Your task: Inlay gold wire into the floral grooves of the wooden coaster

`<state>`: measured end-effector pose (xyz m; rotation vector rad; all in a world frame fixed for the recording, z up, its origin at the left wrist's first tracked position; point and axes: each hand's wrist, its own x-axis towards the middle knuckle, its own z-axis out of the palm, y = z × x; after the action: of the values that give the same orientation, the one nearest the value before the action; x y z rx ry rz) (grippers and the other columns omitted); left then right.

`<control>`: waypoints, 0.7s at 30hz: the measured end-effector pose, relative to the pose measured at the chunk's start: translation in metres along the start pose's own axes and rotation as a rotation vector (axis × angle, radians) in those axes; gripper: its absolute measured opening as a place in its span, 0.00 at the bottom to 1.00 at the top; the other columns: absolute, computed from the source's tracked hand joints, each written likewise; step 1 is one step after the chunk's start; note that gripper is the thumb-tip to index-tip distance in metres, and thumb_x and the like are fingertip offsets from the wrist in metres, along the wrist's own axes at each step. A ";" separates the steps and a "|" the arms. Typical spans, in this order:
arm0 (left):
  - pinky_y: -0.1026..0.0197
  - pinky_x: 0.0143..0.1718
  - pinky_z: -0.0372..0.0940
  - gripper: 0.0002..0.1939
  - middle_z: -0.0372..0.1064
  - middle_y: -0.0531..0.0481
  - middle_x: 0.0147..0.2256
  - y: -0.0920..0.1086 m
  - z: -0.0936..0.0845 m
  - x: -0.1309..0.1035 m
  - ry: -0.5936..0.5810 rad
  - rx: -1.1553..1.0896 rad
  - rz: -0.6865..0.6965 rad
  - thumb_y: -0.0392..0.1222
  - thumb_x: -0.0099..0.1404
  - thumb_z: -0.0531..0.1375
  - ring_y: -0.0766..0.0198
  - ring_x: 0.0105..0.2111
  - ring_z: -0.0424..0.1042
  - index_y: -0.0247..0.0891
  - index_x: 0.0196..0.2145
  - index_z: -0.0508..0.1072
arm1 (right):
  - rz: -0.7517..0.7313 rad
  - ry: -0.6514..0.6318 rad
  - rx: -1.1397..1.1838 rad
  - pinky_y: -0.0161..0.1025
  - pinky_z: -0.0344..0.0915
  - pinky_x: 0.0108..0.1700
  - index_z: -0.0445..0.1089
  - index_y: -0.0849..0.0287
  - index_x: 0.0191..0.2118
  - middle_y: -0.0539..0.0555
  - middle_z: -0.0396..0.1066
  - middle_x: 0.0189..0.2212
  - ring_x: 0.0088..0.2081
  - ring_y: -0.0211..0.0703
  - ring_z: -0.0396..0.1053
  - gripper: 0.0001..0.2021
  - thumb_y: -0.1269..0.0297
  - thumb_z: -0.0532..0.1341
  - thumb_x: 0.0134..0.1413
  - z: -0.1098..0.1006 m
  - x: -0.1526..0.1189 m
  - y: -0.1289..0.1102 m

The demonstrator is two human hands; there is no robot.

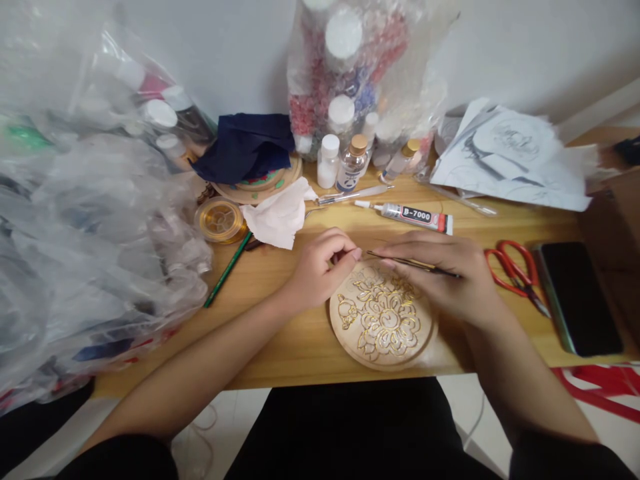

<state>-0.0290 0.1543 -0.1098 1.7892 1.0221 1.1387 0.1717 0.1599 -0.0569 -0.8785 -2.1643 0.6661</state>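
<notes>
A round wooden board [385, 327] lies on the table, its face covered with a flower design outlined in gold wire. My left hand [325, 263] is closed over the board's far left edge, thumb and forefinger pinched together. Whatever is in that pinch is too small to make out. In my right hand [445, 267] are slim dark tweezers [420, 264], their tips pointing left, close to the left fingertips. The right hand hovers over the board's far right part and hides some of the design.
Behind the board lie a B-7000 glue tube [417, 217], a white cloth scrap [280, 217] and small bottles [353, 163]. A gold wire spool [220, 220] and green pencil [227, 270] are left. Red-handled pliers [515, 270] and a phone [577, 297] are right. Plastic bags [100, 253] crowd the left.
</notes>
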 end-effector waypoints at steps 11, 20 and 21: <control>0.61 0.33 0.64 0.15 0.66 0.52 0.27 0.002 -0.001 0.000 0.039 -0.088 -0.043 0.41 0.71 0.52 0.67 0.30 0.68 0.38 0.27 0.70 | -0.010 -0.003 -0.009 0.37 0.75 0.39 0.77 0.59 0.42 0.56 0.80 0.36 0.37 0.40 0.77 0.08 0.72 0.65 0.56 -0.006 0.000 -0.002; 0.60 0.34 0.64 0.16 0.66 0.52 0.26 0.000 0.000 0.001 0.056 -0.054 -0.032 0.43 0.71 0.52 0.65 0.30 0.68 0.39 0.26 0.70 | -0.027 -0.222 -0.085 0.38 0.73 0.36 0.76 0.55 0.42 0.54 0.80 0.37 0.37 0.41 0.78 0.07 0.69 0.63 0.58 -0.029 -0.022 -0.008; 0.59 0.33 0.64 0.16 0.66 0.51 0.26 0.000 0.000 0.001 0.050 -0.050 -0.034 0.43 0.71 0.52 0.65 0.31 0.68 0.39 0.26 0.70 | -0.032 -0.251 -0.079 0.38 0.73 0.36 0.76 0.56 0.42 0.54 0.80 0.37 0.37 0.41 0.78 0.07 0.70 0.63 0.58 -0.027 -0.025 -0.007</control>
<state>-0.0285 0.1551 -0.1098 1.7055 1.0404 1.1839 0.2024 0.1418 -0.0452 -0.8366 -2.4373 0.7116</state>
